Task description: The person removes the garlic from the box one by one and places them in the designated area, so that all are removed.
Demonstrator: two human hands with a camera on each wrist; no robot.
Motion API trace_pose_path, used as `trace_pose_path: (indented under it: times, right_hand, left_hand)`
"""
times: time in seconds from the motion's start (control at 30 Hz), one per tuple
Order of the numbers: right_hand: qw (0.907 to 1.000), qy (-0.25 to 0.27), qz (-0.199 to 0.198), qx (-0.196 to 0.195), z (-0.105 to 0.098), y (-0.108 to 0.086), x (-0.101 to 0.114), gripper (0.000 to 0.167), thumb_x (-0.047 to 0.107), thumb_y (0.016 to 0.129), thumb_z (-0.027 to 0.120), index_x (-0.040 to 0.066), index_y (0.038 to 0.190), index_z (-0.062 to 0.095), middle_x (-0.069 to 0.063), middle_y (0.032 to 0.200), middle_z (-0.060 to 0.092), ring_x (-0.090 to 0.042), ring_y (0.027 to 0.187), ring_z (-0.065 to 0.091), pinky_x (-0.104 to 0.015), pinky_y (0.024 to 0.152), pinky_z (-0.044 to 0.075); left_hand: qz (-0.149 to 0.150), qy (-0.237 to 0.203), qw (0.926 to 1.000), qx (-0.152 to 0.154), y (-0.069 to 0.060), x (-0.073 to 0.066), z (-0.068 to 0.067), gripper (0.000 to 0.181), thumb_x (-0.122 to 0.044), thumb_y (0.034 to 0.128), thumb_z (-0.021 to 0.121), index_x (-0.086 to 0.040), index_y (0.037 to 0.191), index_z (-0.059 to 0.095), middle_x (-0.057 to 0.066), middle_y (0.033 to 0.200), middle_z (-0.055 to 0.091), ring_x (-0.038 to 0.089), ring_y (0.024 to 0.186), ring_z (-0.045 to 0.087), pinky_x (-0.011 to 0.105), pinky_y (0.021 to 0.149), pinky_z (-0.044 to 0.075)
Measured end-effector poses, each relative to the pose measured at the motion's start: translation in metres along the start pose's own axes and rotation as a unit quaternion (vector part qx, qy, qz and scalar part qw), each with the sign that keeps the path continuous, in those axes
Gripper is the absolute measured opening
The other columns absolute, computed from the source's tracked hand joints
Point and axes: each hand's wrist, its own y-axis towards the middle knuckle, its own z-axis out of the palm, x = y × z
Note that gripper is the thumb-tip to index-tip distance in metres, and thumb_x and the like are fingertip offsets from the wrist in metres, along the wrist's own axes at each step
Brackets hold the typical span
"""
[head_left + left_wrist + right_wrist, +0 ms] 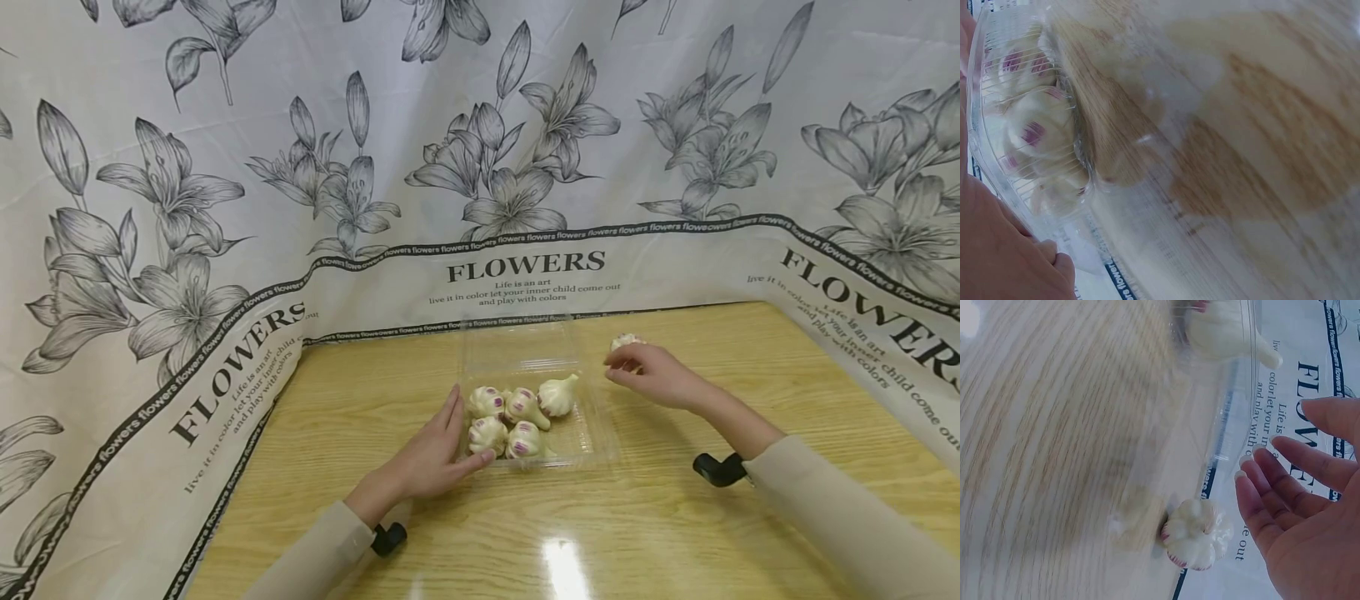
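Note:
A clear plastic clamshell box lies open on the table, its lid folded back toward the curtain. Several garlic bulbs with purple marks sit inside it, mostly toward the left. My left hand rests against the box's left side with straight fingers, the thumb lying over the near rim. In the left wrist view the same bulbs show through the ribbed wall. My right hand hovers right of the box, fingers loosely bent and holding nothing. Just past its fingers, a single garlic bulb lies on the table.
The wooden table ends at a white curtain printed with flowers and lettering, which rises behind and on both sides. Black straps sit at both wrists. Light glares off the near part of the table.

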Motion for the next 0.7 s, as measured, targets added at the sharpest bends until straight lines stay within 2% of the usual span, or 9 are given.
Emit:
trace_pose_path:
  times: [0.2, 0.4, 0.7]
  right_hand:
    - [0.9999, 0.001, -0.016, 0.004, 0.007, 0.003, 0.001, 0.028, 0.013, 0.101, 0.065, -0.006, 0.121, 0.068, -0.010, 0.106, 0.069, -0.022, 0.096, 0.064, -0.042, 0.084, 0.055]
    - [0.9991, 0.001, -0.043, -0.002, 0.014, 0.008, 0.004, 0.027, 0.008, 0.099, 0.066, -0.010, 0.119, 0.068, -0.013, 0.106, 0.070, -0.025, 0.095, 0.065, -0.043, 0.084, 0.057]
    - [0.9984, -0.001, -0.057, 0.001, 0.021, 0.013, 0.011, 0.026, 0.003, 0.095, 0.069, -0.011, 0.117, 0.068, -0.017, 0.107, 0.071, -0.025, 0.094, 0.065, -0.037, 0.082, 0.058]
  left_hand:
    - [0.003, 0.000, 1.0000, -0.002, 0.000, 0.002, 0.000, 0.107, -0.079, 0.0962, 0.036, -0.008, 0.162, -0.010, 0.015, 0.171, -0.011, 0.032, 0.156, 0.011, 0.045, 0.125, 0.023]
    - [0.001, -0.001, 1.0000, 0.000, 0.000, 0.001, 0.000, 0.107, -0.078, 0.0965, 0.036, -0.007, 0.162, -0.009, 0.016, 0.171, -0.010, 0.033, 0.155, 0.013, 0.046, 0.124, 0.024]
    - [0.002, -0.005, 1.0000, -0.001, 0.000, -0.001, -0.001, 0.107, -0.078, 0.0964, 0.036, -0.007, 0.163, -0.008, 0.017, 0.171, -0.008, 0.035, 0.155, 0.015, 0.048, 0.124, 0.026]
